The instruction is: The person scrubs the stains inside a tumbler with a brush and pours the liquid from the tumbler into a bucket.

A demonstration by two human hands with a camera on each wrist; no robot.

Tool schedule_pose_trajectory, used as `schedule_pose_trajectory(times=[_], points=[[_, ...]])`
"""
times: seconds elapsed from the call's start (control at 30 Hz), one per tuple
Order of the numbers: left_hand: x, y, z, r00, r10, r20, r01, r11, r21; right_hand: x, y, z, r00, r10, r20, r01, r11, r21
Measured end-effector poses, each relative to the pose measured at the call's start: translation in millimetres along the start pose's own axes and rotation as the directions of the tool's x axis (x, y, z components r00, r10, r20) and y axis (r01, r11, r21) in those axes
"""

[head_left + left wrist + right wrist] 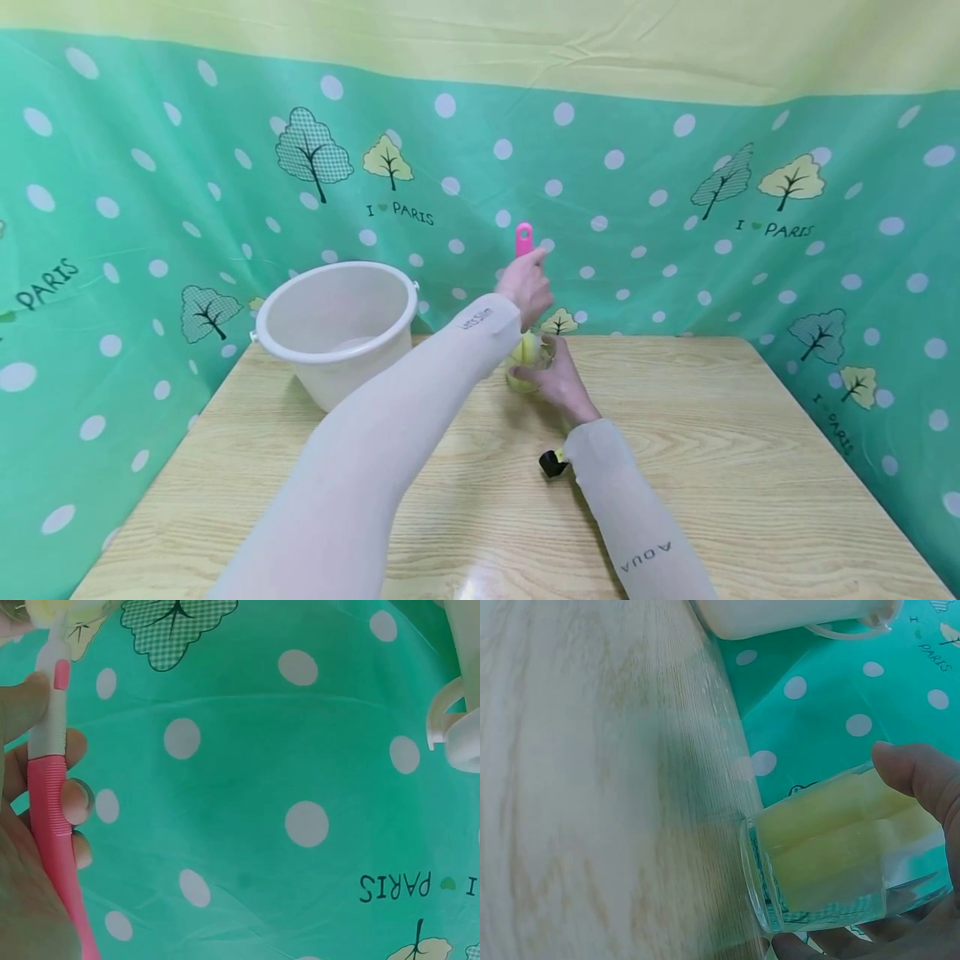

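My left hand (pixel 527 292) grips a sponge cup brush (pixel 49 787) by its pink and white handle, with the pink end (pixel 524 239) pointing up. The yellow sponge head (pixel 832 844) of the brush sits inside a clear drinking glass (pixel 821 921). Around the side of that glass curl the fingers and thumb of my right hand (pixel 561 379), with the thumb (pixel 911 776) near the rim in the right wrist view. The glass's base is toward the wooden table (pixel 675 433); I cannot tell whether it touches.
A white bucket (pixel 337 354) with a side handle stands on the table left of the glass, close to my left forearm. Behind and at both sides hangs a green dotted cloth (pixel 615 208). A small black device (pixel 552 464) is by my right wrist.
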State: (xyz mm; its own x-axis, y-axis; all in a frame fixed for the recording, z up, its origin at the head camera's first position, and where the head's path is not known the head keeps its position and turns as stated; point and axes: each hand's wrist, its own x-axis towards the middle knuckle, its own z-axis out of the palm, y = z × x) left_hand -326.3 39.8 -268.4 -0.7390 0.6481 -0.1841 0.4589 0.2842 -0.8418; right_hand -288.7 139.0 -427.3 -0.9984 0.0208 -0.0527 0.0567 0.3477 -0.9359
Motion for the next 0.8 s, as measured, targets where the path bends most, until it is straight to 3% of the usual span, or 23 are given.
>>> schedule_pose_trajectory(times=[0.33, 0.8], points=[[-2.4, 2.6, -5.9, 1.0, -0.018, -0.009, 0.018, 1.0, -0.018, -0.2, 2.5, 0.5, 1.0, -0.005, 0.002, 0.005, 1.0, -0.014], [2.8, 6.6, -16.6, 0.995, 0.011, -0.103, -0.011, 1.0, 0.0, 0.9, 2.9, -0.2, 0.995, -0.097, -0.004, 0.097, 0.995, 0.024]])
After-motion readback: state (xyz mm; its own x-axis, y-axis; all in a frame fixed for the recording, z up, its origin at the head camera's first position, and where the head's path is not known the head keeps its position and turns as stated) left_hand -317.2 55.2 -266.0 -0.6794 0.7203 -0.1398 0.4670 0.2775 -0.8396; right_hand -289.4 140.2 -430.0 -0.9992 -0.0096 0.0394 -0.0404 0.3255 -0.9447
